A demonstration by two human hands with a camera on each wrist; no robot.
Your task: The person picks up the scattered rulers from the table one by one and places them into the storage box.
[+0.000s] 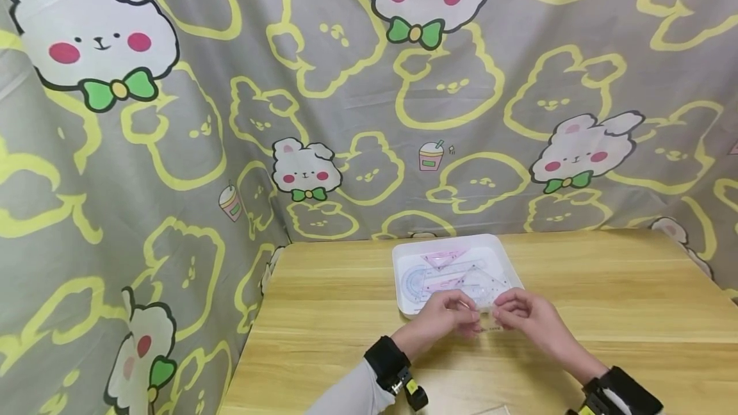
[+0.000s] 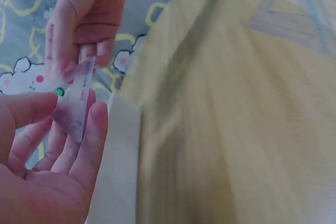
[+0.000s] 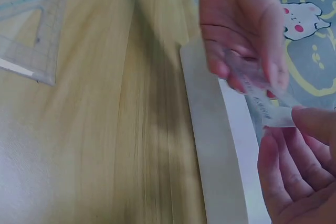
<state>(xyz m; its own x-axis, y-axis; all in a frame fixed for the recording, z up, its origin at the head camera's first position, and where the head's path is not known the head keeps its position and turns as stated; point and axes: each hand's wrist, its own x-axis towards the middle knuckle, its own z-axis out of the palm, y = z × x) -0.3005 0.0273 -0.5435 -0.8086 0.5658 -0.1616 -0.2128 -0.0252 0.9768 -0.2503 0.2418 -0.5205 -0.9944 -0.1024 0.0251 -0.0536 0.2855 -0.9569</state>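
Observation:
Both hands hold a clear plastic piece (image 1: pixel 490 323) with fine printed lettering, just over the front edge of the white tray (image 1: pixel 401 296). My left hand (image 1: pixel 441 316) pinches one end between thumb and fingers; my right hand (image 1: pixel 527 319) pinches the other. In the left wrist view the piece (image 2: pixel 77 98) looks roughly triangular, but its full outline is hidden by fingers. Inside the tray lie a round-ended clear protractor (image 1: pixel 412 282), a clear set square (image 1: pixel 483 282) and a pink-tinted triangle (image 1: pixel 442 257).
A clear set square (image 3: pixel 47 51) with a blue scale lies on the wooden table (image 1: pixel 323 312) near the person, its edge just showing at the bottom of the head view. A patterned curtain (image 1: pixel 357 101) hangs behind the table and along its left side.

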